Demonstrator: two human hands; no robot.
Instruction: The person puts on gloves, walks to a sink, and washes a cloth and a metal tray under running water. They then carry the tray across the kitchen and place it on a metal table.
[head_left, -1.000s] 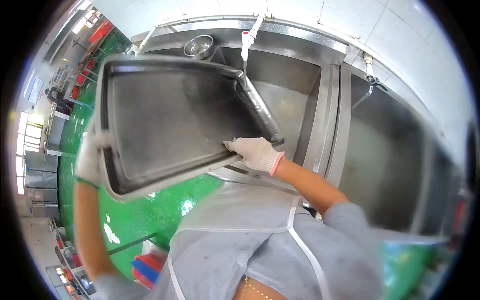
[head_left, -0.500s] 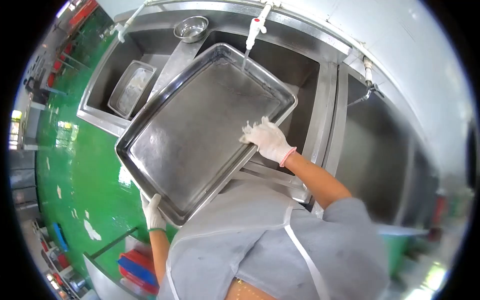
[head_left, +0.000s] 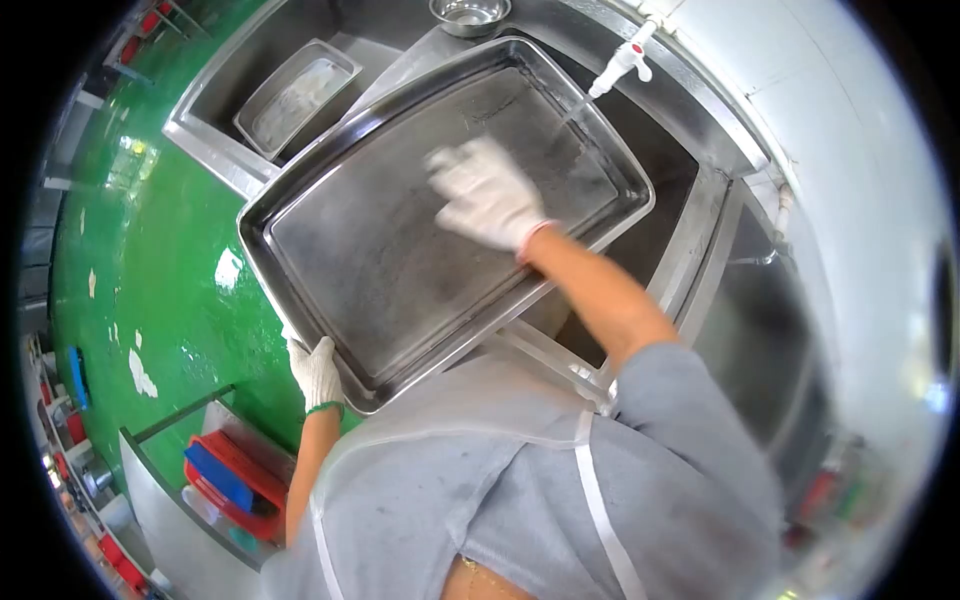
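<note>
A large steel baking tray (head_left: 330,250) is held flat over the edge of a steel sink (head_left: 690,250). My left hand (head_left: 316,371), in a white glove, grips the tray's near rim from below. My right hand (head_left: 482,193), also gloved, lies spread and blurred on the tray's inner surface. A thin stream of water from the tap (head_left: 624,62) falls onto the tray just right of that hand.
A smaller steel pan (head_left: 295,92) sits in the left sink basin and a steel bowl (head_left: 470,14) stands on the divider behind the tray. Green floor lies to the left, with a red and blue crate (head_left: 235,480) below. White tiled wall at right.
My right hand left the tray's right rim and moved onto its inner surface. The tray has come level and shifted right under the tap; my left hand keeps its grip.
</note>
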